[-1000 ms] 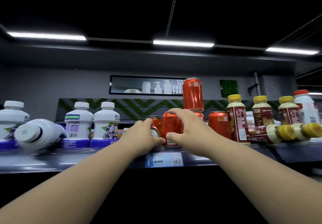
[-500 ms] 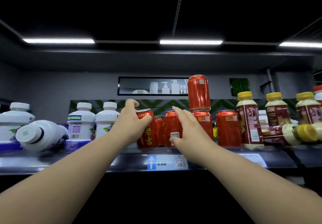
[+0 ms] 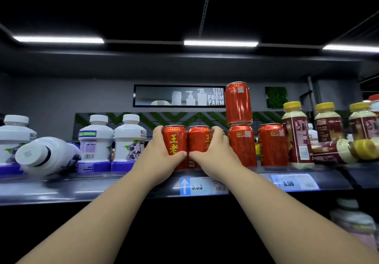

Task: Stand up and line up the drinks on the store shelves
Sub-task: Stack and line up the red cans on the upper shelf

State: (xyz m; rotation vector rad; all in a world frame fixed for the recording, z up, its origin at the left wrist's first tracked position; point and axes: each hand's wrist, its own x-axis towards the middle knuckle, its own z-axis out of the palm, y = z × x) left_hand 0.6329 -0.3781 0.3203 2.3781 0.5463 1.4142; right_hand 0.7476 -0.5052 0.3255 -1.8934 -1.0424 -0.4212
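Observation:
Two red cans stand upright side by side at the middle of the shelf (image 3: 102, 187). My left hand (image 3: 158, 159) grips the left red can (image 3: 175, 140); my right hand (image 3: 213, 155) grips the right red can (image 3: 198, 140). My thumbs nearly meet low between them. To the right stand two more red cans (image 3: 242, 146), (image 3: 271, 144), and a stacked red can (image 3: 238, 102) sits on the nearer one. On the left a white bottle (image 3: 44, 155) lies on its side in front of upright white bottles (image 3: 95, 140). On the right a yellow-capped brown bottle (image 3: 344, 151) lies flat.
Upright yellow-capped brown bottles (image 3: 297, 132) stand along the right of the shelf. Price tags (image 3: 203, 185) line its front edge. A lower shelf holds a blurred bottle (image 3: 352, 220) at bottom right. A dark shelf with light strips hangs overhead.
My left hand tipped the fallen red can upright and set it next to the can under my right hand. Both hands now wrap the pair. The view shifted slightly left.

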